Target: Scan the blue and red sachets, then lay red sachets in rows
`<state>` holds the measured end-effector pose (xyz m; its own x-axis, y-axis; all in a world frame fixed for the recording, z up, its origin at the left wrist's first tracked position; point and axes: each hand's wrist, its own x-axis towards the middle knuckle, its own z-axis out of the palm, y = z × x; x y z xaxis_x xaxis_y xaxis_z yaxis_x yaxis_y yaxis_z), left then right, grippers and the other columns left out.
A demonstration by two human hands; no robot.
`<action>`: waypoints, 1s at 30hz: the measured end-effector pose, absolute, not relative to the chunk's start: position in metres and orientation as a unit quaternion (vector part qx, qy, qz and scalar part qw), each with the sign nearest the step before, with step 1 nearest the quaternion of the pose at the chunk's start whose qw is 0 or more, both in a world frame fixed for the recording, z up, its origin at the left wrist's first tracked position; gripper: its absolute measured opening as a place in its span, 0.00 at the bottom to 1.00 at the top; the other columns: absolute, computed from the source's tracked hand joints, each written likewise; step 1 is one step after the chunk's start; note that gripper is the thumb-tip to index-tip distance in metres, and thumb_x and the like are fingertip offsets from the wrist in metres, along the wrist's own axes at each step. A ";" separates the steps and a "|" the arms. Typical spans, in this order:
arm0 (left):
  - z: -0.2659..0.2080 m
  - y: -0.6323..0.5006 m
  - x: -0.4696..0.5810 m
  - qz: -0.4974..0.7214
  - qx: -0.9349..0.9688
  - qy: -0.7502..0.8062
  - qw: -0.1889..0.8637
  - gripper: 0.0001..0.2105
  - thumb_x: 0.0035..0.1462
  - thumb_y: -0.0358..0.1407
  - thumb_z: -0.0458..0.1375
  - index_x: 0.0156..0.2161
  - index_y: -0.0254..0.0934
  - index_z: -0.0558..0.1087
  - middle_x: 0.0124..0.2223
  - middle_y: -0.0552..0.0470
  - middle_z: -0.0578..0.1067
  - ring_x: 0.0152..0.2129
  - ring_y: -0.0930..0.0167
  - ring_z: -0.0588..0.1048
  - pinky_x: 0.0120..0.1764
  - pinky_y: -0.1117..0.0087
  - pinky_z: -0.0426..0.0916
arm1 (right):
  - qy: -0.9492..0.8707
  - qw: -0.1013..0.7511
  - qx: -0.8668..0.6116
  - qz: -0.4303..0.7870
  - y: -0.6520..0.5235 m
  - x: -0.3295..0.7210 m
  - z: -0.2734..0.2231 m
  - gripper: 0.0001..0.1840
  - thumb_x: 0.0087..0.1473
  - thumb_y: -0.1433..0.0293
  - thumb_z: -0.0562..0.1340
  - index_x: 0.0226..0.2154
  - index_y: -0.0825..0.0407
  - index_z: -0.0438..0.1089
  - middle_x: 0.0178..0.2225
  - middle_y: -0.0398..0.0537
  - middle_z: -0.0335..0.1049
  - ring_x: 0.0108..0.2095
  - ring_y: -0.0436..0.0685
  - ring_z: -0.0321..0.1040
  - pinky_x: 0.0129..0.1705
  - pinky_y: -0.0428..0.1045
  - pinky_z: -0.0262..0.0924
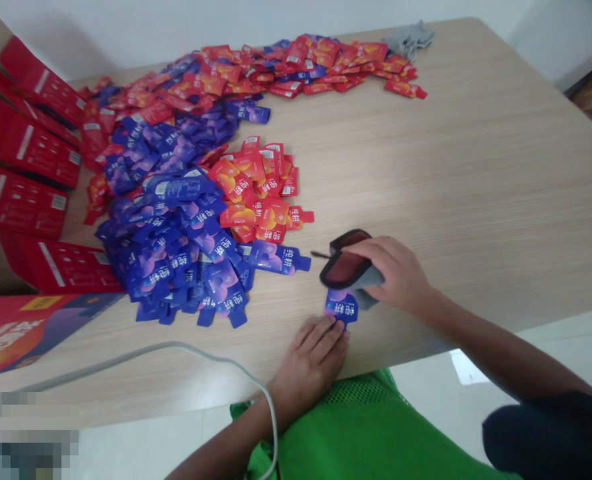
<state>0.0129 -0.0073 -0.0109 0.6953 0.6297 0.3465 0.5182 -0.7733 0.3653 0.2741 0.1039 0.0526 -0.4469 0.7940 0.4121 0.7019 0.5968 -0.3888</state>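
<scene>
The right hand [401,270] comes in from 4 o'clock, back upward, fingers curled; its grip is closed around a black-edged pouch [346,270] with a dull red face, and a grey cloth [367,293] shows beneath the fingers. The left hand [313,353] comes from 7 o'clock and lies palm down, fingers together and pointing toward 1 o'clock; its grip is loose, clasping nothing, the fingertips on the near end of a single blue packet [343,308]. That packet lies on the wooden surface [476,193] just below the pouch, partly hidden by it.

The packet bears two large white Chinese characters, the first apparently 纯; its smaller print is illegible. Similar characters mark the blue heap [169,257], between 9 and 10 o'clock from the packet, and the red packets [266,193] at 11 o'clock, which also carry orange artwork. White label patches show on packets in the mixed row [271,67] farther toward 11 o'clock. At 9 to 10 o'clock, beyond the blue heap, red boxes [29,197] have white printing and pale square codes, too small to read.
</scene>
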 end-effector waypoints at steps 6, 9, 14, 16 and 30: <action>-0.008 -0.008 0.013 0.236 0.907 0.325 0.129 0.13 0.68 0.32 0.61 0.56 0.38 0.78 0.55 0.50 0.83 0.52 0.66 0.79 0.63 0.59 0.67 | -0.907 0.169 -0.354 0.152 0.065 0.250 0.016 0.20 0.59 0.70 0.65 0.55 0.51 0.73 0.50 0.53 0.78 0.48 0.62 0.73 0.53 0.58 0.67; -0.008 -0.007 0.013 0.218 0.914 0.320 0.122 0.14 0.69 0.33 0.60 0.58 0.36 0.77 0.60 0.48 0.80 0.60 0.63 0.75 0.63 0.58 0.67 | -0.894 0.170 -0.393 0.135 0.093 0.261 0.005 0.23 0.59 0.70 0.66 0.57 0.50 0.72 0.51 0.55 0.77 0.51 0.65 0.72 0.54 0.59 0.66; -0.009 -0.006 0.014 0.226 0.911 0.323 0.117 0.15 0.70 0.34 0.60 0.59 0.37 0.76 0.60 0.50 0.80 0.61 0.63 0.75 0.62 0.58 0.67 | -0.857 0.160 -0.486 0.061 0.150 0.290 0.021 0.26 0.58 0.70 0.67 0.59 0.51 0.71 0.53 0.58 0.76 0.52 0.70 0.72 0.55 0.63 0.67; -0.009 -0.006 0.014 0.228 0.909 0.328 0.121 0.15 0.70 0.34 0.60 0.59 0.37 0.76 0.60 0.50 0.80 0.61 0.63 0.75 0.62 0.58 0.67 | -0.832 0.204 -0.515 0.042 0.155 0.296 0.036 0.26 0.58 0.71 0.66 0.59 0.50 0.71 0.54 0.58 0.76 0.53 0.71 0.72 0.56 0.63 0.66; -0.007 -0.006 0.015 0.227 0.905 0.333 0.138 0.14 0.69 0.34 0.61 0.58 0.37 0.76 0.58 0.50 0.81 0.56 0.63 0.76 0.62 0.58 0.68 | -0.891 0.171 -0.393 0.148 0.076 0.260 0.005 0.23 0.59 0.71 0.65 0.58 0.50 0.71 0.52 0.54 0.78 0.51 0.64 0.73 0.55 0.59 0.68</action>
